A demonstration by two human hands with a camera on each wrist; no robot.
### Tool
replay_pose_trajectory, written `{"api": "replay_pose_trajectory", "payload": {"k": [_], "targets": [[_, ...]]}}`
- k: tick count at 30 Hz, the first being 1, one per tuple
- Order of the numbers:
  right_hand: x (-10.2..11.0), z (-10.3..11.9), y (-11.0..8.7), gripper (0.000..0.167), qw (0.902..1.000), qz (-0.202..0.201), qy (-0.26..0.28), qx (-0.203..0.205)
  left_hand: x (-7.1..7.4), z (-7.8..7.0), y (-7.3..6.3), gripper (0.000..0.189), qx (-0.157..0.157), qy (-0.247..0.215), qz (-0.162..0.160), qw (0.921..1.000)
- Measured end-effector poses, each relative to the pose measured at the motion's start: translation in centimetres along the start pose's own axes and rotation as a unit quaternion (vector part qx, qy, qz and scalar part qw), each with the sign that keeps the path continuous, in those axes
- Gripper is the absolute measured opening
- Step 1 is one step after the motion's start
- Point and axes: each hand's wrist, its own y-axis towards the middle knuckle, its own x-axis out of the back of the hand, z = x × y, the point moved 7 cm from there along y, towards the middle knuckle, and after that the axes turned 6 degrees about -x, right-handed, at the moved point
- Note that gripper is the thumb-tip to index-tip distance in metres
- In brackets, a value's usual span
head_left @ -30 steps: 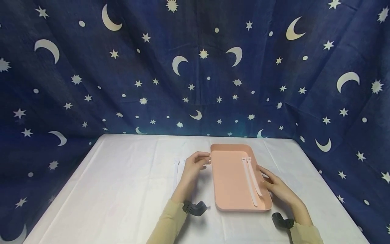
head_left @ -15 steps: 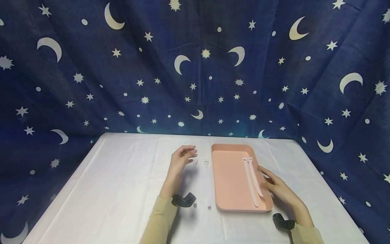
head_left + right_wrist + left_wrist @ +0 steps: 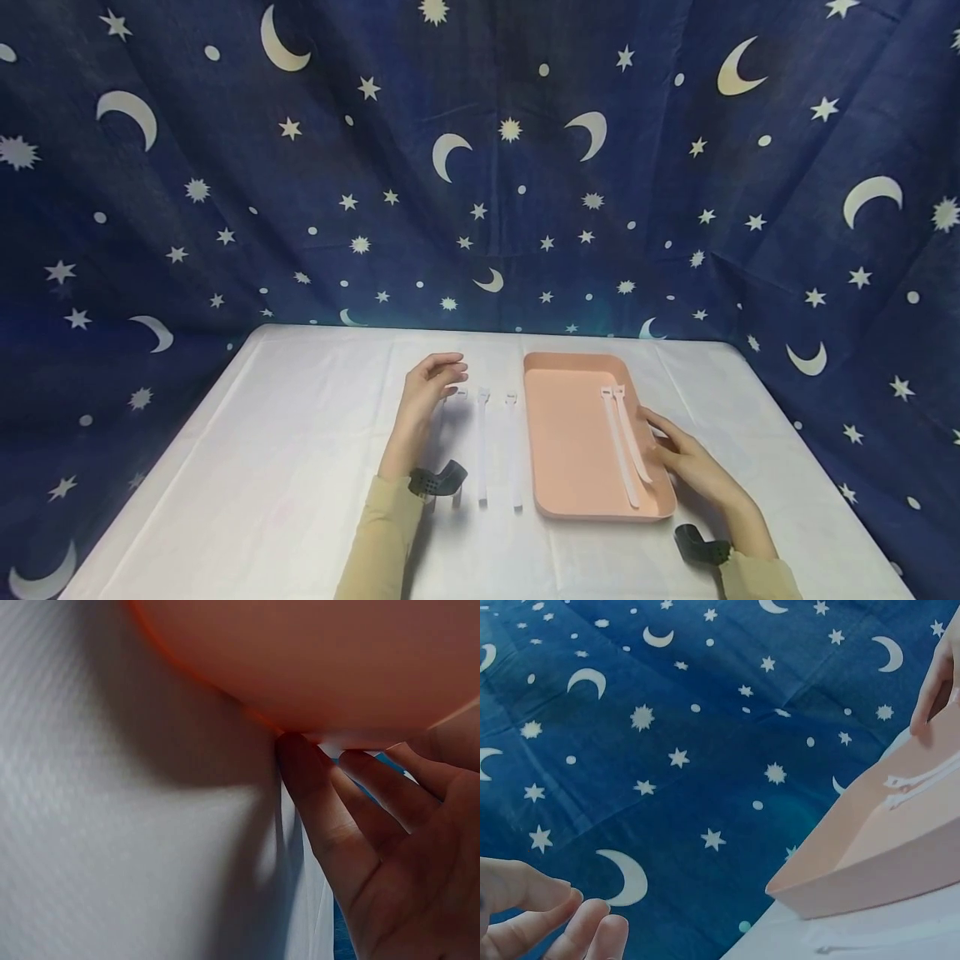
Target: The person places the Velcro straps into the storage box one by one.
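My left hand [image 3: 425,392] hovers over the table left of the tray, fingers loosely bent and holding nothing. Beneath and beside it lie several white cable ties, lined up lengthwise; one [image 3: 513,454] is nearest the tray and another [image 3: 482,450] lies left of it. Others are partly hidden by the left hand and wrist. My right hand [image 3: 686,458] grips the right wall of the peach tray [image 3: 570,450]; its fingers [image 3: 319,802] touch the outer side in the right wrist view. Inside the tray, two white cable ties [image 3: 621,454] lie close together near the right wall.
A white-covered table [image 3: 300,467] bears everything. Behind it hangs a dark blue curtain [image 3: 390,167] with moons and stars. Black camera mounts [image 3: 438,479] are worn on both wrists.
My left hand has moved left, away from the tray's left wall, uncovering cable ties on the table. The right hand stays at the tray, and the ties inside it lie as before.
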Motion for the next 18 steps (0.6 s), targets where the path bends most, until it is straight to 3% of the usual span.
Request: {"api": "replay_pose_trajectory", "payload": {"k": [10,18], "targets": [[0.0,0.5,-0.2,0.063,0.9998,0.001,-0.005,0.018,1.5,1.4,0.7,0.026,0.025,0.005,-0.037,0.999],[0.1,0.1,0.0,0.063,0.9999,-0.003,-0.007,0.011,2.5,2.3,1.5,0.025,0.023,0.056,-0.057,0.9966]]}}
